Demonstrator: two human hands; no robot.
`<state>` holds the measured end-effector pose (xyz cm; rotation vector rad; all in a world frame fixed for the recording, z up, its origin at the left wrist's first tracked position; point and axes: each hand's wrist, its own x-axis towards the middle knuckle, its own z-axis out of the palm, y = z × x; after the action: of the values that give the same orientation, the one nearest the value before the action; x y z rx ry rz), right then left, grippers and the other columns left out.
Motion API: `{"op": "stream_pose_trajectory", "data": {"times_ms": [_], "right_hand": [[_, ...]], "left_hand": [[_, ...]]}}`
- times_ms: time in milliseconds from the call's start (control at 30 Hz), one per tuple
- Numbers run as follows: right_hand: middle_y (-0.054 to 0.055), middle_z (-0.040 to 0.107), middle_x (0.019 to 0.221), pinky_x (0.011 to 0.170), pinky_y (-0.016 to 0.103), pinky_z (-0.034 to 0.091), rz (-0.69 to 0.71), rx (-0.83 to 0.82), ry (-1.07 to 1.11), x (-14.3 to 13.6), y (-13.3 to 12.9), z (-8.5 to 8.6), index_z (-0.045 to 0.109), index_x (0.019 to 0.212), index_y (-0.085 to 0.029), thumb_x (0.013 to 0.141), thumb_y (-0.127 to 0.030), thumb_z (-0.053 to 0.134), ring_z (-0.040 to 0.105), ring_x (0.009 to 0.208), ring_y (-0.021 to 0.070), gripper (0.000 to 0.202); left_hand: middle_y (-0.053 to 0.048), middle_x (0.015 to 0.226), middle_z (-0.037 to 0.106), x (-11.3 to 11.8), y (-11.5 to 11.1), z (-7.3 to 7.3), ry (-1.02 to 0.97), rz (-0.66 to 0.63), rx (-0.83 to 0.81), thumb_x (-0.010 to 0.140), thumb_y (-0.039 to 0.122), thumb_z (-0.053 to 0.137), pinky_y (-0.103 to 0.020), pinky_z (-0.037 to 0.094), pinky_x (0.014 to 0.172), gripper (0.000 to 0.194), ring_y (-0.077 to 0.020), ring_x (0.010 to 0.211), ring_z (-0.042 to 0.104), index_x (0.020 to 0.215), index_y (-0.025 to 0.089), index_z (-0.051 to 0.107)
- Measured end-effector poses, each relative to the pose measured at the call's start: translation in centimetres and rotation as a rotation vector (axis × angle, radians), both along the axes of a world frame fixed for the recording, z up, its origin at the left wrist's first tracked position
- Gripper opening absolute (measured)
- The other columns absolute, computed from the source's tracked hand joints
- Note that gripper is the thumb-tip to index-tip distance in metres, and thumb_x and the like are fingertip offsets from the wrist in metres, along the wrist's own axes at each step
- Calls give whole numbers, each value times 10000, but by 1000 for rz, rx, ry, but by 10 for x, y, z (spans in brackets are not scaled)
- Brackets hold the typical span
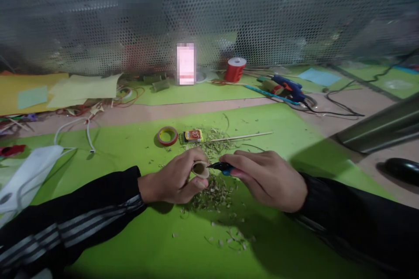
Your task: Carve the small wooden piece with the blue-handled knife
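Observation:
My left hand (178, 178) is closed around a short bamboo tube (200, 169), its open end facing me. In my right hand (271, 178) is a craft knife (222, 167) with a black and blue handle. Its thin tip meets the tube's rim on the right side. Below and behind the tube, pale and grey-green shavings (212, 196) lie scattered over the green sheet (137, 239). Just beyond my hands are a roll of red tape (167, 136), a small matchbox (193, 135) and a thin wooden stick (248, 136).
Along the back stand a lit phone (186, 64) and a red spool (235, 69) before a perforated metal screen (203, 13). A blue glue gun (290, 88) with a black cord lies back right. A white power strip (31, 176) is at left, a metal post (382, 124) at right.

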<state>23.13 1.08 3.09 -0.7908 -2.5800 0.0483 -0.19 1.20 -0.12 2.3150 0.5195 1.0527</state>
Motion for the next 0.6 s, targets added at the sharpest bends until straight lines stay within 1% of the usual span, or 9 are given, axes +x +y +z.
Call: {"op": "stream_pose_trajectory", "data": {"times_ms": [100, 200, 333, 467, 600], "right_hand": [[-13, 593, 703, 506, 276, 288, -7, 133, 25, -2, 0, -5, 500, 1082, -216, 1036, -236, 240, 459, 490, 106, 265], [-33, 528, 639, 490, 300, 235, 2, 235, 43, -4, -1, -9, 474, 1058, -220, 1016, -201, 280, 387, 463, 112, 200], [-34, 516, 634, 496, 321, 200, -8, 231, 15, -5, -3, -11, 459, 1068, -225, 1000, -189, 288, 340, 458, 115, 188], [-31, 518, 647, 490, 319, 187, 10, 202, 4, -5, -5, -12, 459, 1049, -218, 1010, -200, 275, 319, 466, 117, 189], [-33, 510, 655, 483, 310, 187, 41, 174, 27, -6, -6, -13, 453, 1035, -210, 1023, -207, 248, 315, 468, 117, 206]], "left_hand": [[-11, 810, 432, 0, 0, 2, 7, -7, 37, 1017, 419, 276, -290, 402, 627, 216, -149, 691, 423, 1062, 216, 335], [-7, 799, 432, 0, -1, 2, 18, 0, 85, 1021, 385, 273, -292, 403, 632, 181, -153, 690, 427, 1071, 218, 322], [-23, 819, 441, -1, -1, 0, 43, 3, 142, 1008, 336, 290, -315, 430, 654, 144, -173, 725, 443, 1088, 218, 308], [-29, 833, 446, -1, -1, -2, 73, 5, 167, 984, 272, 330, -333, 454, 677, 141, -187, 770, 464, 1109, 222, 288], [-31, 832, 444, 0, 0, -3, 66, -8, 198, 1002, 290, 285, -336, 472, 676, 136, -188, 777, 478, 1116, 216, 281]]}}
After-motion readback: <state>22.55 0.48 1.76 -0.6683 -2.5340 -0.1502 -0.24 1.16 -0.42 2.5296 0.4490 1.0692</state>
